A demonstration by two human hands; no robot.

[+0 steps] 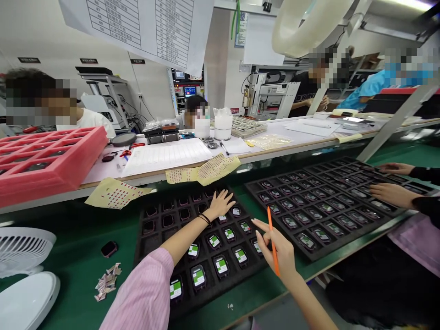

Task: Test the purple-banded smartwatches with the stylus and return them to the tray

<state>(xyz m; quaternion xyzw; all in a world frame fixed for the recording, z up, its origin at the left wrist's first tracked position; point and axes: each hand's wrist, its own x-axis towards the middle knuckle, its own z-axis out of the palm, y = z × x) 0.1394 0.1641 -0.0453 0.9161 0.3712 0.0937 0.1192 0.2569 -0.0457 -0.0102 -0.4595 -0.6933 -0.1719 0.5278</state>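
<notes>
My left hand [221,205] reaches over a black foam tray [147,245], fingers spread on or just above the smartwatches in its far rows. It grips nothing. My right hand [282,256] is closed around a slim orange stick [272,240], its kind unclear, near the tray's right edge. Smartwatches in the nearer rows have lit green-and-white screens, such as this smartwatch [220,264]. Those at the far left, like this dark smartwatch [168,220], show black screens. My left forearm and hand hide part of the tray.
A second black tray of watches [311,256] lies to the right, where a co-worker's hands [395,193] work. On the green bench at left are a loose watch [109,249], paper scraps [107,282] and a white fan [25,247]. A shelf [295,145] overhangs the far side.
</notes>
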